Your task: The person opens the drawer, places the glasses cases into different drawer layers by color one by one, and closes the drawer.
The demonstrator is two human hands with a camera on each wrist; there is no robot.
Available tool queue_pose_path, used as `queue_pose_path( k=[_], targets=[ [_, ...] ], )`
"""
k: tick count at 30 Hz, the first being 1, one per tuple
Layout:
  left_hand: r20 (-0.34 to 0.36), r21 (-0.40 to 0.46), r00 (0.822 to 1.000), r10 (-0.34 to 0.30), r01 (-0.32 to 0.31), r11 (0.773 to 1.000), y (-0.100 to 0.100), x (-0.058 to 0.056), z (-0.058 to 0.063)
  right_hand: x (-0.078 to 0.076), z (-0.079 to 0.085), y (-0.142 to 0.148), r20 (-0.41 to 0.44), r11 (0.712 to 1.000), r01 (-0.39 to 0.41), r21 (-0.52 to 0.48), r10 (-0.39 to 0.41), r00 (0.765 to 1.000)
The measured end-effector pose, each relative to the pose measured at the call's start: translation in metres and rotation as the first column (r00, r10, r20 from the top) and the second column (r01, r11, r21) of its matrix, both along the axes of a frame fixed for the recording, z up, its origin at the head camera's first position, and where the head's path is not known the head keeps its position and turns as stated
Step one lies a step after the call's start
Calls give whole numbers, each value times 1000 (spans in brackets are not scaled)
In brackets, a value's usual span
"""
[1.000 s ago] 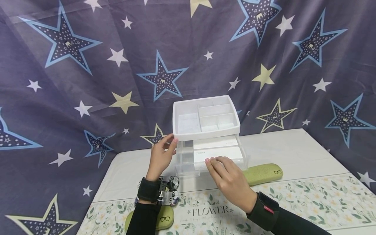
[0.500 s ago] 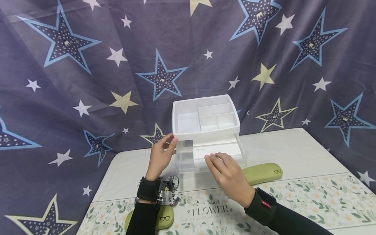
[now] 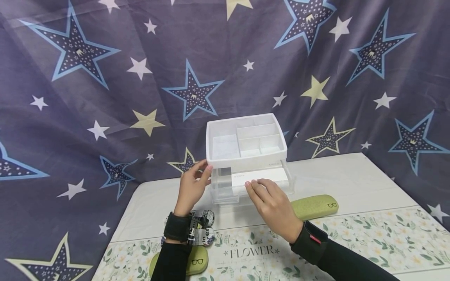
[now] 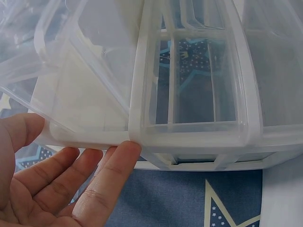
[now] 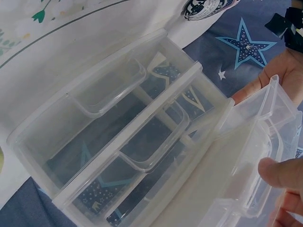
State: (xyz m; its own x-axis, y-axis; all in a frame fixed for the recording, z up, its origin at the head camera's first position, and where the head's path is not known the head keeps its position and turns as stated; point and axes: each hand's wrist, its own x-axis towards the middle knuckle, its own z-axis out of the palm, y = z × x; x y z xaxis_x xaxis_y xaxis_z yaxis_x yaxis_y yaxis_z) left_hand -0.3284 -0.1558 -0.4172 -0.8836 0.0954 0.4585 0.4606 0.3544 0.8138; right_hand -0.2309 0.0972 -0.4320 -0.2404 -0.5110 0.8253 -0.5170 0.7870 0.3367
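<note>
A white drawer organizer point(image 3: 246, 159) with a divided top tray stands at the table's back. Below the tray, its clear plastic drawer point(image 3: 222, 191) is partly pulled out, holding white boxes point(image 3: 258, 177). My left hand point(image 3: 192, 186) holds the organizer's left side near the front corner; in the left wrist view its fingertips point(image 4: 130, 153) touch the frame. My right hand point(image 3: 274, 208) grips the drawer's front edge, fingers over the top. The right wrist view shows the thumb point(image 5: 279, 172) against the drawer's front. Two lower clear drawers point(image 5: 109, 94) sit closed beneath.
A green glasses case point(image 3: 314, 207) lies right of the organizer. Another green case point(image 3: 198, 260) and a black-and-white printed bundle point(image 3: 202, 230) lie by the left forearm. A floral mat point(image 3: 379, 238) covers the table's front; a starry curtain point(image 3: 225, 58) hangs behind.
The drawer has slid inward under the top tray, carrying the white boxes with it. My right hand has moved away from me with it; the left hand stays in place.
</note>
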Motion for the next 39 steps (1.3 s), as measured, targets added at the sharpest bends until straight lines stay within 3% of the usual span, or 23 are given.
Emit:
queue_pose_path(
  k=[11,20,31,39],
  targets=[
    [-2,23,1000,-18,18,1000,0,0,0,-13,-6,4,-28,998,-46,-42,45,999],
    [-2,-18,1000,10,-10,1000,-1,1,2,-21,-6,4,-57,997,-63,-45,60,997],
    [123,65,992,9,-17,998,2,3,5,-26,-4,3,-66,998,-51,-34,49,997],
    [128,80,992,8,-19,997,2,2,4,-30,-6,4,-60,999,-29,-13,28,998]
  ],
)
